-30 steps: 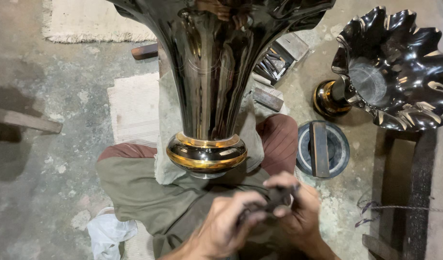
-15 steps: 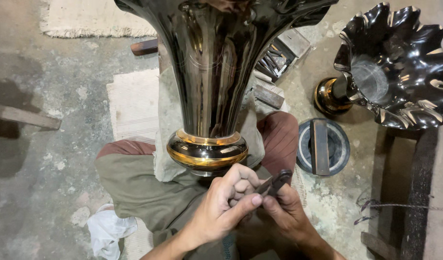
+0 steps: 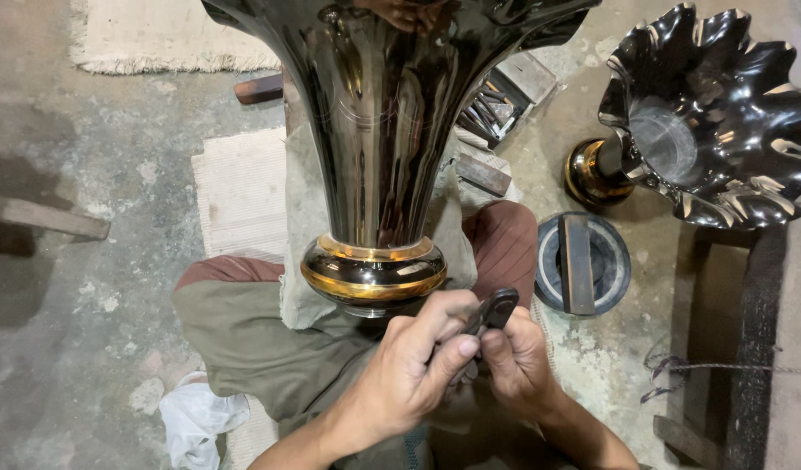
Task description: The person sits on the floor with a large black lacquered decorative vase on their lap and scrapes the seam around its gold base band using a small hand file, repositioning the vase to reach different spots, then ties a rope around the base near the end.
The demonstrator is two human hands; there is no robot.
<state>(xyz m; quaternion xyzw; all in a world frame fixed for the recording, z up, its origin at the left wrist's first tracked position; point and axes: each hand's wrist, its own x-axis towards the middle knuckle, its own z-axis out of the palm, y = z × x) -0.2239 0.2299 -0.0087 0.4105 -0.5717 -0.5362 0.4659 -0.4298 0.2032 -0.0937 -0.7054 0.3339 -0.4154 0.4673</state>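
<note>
— Rough grey concrete floor [image 3: 87, 305], with a pale mat [image 3: 239, 196] and a second fluted vase [image 3: 710, 113] at right?

— Yes. Left hand [image 3: 413, 370] and right hand [image 3: 514, 357] close together, both grips clenched on a small dark tool [image 3: 492, 312], just below the tall dark vase [image 3: 379, 139] with gold band.

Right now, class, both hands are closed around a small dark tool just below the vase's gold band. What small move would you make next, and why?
Probably raise the small dark tool the short way to the gold band. The left hand and right hand both grip it just below the black vase, its tip not yet touching the metal.
</note>
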